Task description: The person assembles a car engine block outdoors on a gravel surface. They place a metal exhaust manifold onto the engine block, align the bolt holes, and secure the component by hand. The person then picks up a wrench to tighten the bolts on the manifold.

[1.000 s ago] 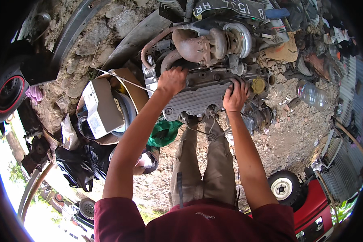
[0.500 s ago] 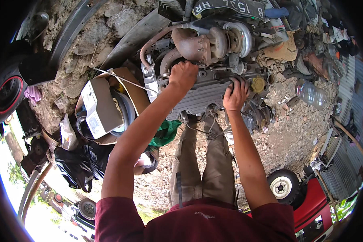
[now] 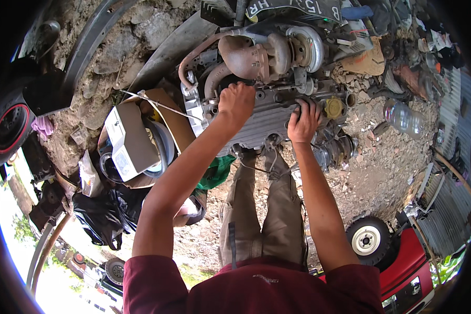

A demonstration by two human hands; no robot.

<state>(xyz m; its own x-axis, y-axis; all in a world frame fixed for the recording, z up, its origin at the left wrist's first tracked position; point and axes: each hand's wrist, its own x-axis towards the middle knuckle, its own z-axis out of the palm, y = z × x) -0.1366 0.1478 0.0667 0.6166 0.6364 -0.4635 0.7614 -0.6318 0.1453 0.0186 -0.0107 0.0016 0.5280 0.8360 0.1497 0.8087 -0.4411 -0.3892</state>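
Note:
In front of me stands an engine with a ribbed grey valve cover (image 3: 264, 121). My left hand (image 3: 236, 102) is closed in a fist at the cover's far left edge, and whatever its fingers hold is hidden. Just beyond it are a rusty curved exhaust pipe (image 3: 242, 56) and a turbocharger (image 3: 304, 49) with a silvery housing. My right hand (image 3: 304, 119) rests on the right part of the cover, its fingers laid over the ribs, beside a yellowish oil filler cap (image 3: 334, 108).
Left of the engine, an open cardboard box (image 3: 167, 104) holds a white carton (image 3: 131, 138) and round parts. A black plastic bag (image 3: 102, 214) lies nearer me. To the right are gravel, a clear plastic bottle (image 3: 403, 118) and a red vehicle (image 3: 405, 261). Scrap parts lie behind.
The view has shifted very slightly. My left fist has turned a little at the same spot; my right hand stays on the cover.

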